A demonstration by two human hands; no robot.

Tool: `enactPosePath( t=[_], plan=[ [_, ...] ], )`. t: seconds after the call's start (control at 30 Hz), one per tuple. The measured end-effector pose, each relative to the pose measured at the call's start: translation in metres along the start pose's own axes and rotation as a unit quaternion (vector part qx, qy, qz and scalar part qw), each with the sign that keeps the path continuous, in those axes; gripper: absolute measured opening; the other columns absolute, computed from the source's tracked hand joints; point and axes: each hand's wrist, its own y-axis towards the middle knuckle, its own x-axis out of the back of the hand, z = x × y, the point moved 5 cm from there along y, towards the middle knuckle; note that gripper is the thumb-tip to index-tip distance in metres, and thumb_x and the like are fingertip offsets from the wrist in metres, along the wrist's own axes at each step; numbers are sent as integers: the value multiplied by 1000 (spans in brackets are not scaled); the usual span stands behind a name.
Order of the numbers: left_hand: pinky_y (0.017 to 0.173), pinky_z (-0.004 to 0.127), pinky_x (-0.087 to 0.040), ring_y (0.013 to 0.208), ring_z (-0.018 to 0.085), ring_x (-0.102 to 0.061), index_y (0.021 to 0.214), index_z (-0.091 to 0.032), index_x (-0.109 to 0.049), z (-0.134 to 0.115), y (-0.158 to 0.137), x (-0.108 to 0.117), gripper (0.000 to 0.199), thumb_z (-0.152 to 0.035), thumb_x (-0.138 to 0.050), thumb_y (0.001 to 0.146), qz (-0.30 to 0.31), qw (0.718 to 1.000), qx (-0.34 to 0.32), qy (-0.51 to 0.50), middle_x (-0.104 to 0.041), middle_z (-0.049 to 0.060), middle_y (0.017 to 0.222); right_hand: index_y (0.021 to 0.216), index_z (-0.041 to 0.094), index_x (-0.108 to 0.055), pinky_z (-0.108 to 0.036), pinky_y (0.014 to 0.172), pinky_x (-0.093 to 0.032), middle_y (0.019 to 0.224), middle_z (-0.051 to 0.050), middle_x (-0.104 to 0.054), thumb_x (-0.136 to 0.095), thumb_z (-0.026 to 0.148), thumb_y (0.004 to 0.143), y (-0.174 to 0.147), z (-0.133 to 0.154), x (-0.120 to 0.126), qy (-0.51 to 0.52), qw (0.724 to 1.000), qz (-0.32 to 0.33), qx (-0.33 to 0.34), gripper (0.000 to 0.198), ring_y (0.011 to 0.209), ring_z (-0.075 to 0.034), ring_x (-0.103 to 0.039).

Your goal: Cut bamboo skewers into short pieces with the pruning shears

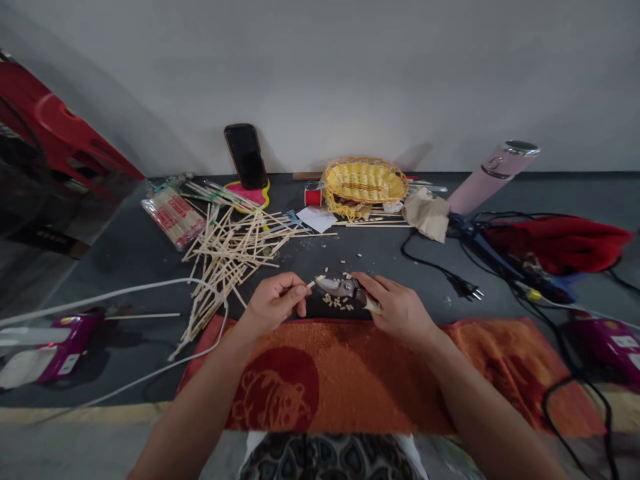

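Over the dark surface (383, 260), the left hand (277, 299) pinched a stick (311, 285) at the pruning shears (341, 287); the right hand (403, 311) was wrapped around their handles. Cut pieces (343, 307) lay beneath. Trimming appeared underway; another snip would require steady alignment.

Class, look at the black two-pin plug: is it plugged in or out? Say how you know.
Out: the black plug lies on the dark tabletop, its metal prongs bare, right of the right hand.
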Motion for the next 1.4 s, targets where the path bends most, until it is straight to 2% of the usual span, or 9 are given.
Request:
enactPosePath(
  t=[0.4,0.57,0.73,0.9,1.0,1.07,1.17,1.27,1.4],
  plan=[
    [35,15,-22,35,3,-34,78,-13,-58,-1,-1,0,37,-49,-52,87,76,997,12,-20,-59,-1,51,140,24,-41,-36,93,-49,124,-9,-58,-52,26,86,3,-21,9,70,997,-5,26,55,107,-22,-59],
    [38,16,-26,38,4,-37,83,-15,-59,-4,1,8,31,-44,-51,89,9,1000,-19,6,-62,-1,58,140,24,-41,-38,86,-50,121,-9,-60,-55,36,87,2,-50,14,-21,992,-64,-107,56,107,-26,-59],
    [44,18,-33,45,6,-43,91,-16,-64,-6,2,-2,29,-40,-49,92,-19,988,-58,144,-68,2,70,133,25,-48,-41,75,-50,111,-10,-63,-61,51,82,-2,-74,7,-90,975,-47,-199,59,97,-30,-60],
    [58,19,-41,62,9,-58,90,-19,-66,-14,-2,-13,22,-34,-50,92,-31,960,-125,250,-69,0,74,119,24,-60,-51,86,-43,120,-12,-59,-62,49,82,-2,-61,18,-74,977,-119,-159,45,112,-35,-48],
    [63,20,-43,69,11,-63,91,-20,-67,-14,-3,-21,20,-32,-51,92,-24,945,-151,288,-69,-1,75,102,21,-64,-42,91,-42,104,-9,-63,-49,38,93,-1,-35,25,91,977,-169,-87,25,104,-24,-54],
    [65,21,-43,72,11,-64,93,-21,-67,-13,-4,-26,19,-31,-51,93,-22,933,-169,317,-71,0,79,98,20,-62,-33,81,-45,92,-6,-64,-43,37,96,1,-16,18,247,960,-109,-68,26,87,-18,-57],
    [72,23,-44,79,13,-65,93,-22,-68,-10,-7,-35,18,-29,-52,93,-21,903,-215,372,-72,1,87,100,19,-59,-25,65,-44,81,-2,-62,-34,44,99,0,13,-3,433,899,47,-52,35,68,-12,-55],
    [72,25,-44,76,15,-64,92,-22,-68,-8,-11,-43,17,-25,-51,92,-7,867,-254,429,-72,1,83,89,16,-59,-22,58,-42,75,-2,-60,-28,51,98,-3,28,-16,506,850,133,-57,48,62,-11,-53],
    [68,25,-43,72,15,-61,91,-23,-68,-7,-13,-46,18,-20,-51,91,-7,844,-276,460,-70,1,76,82,16,-58,-21,57,-41,71,-2,-58,-31,57,95,-4,32,-20,525,833,166,-54,51,61,-10,-51]
  ],
)
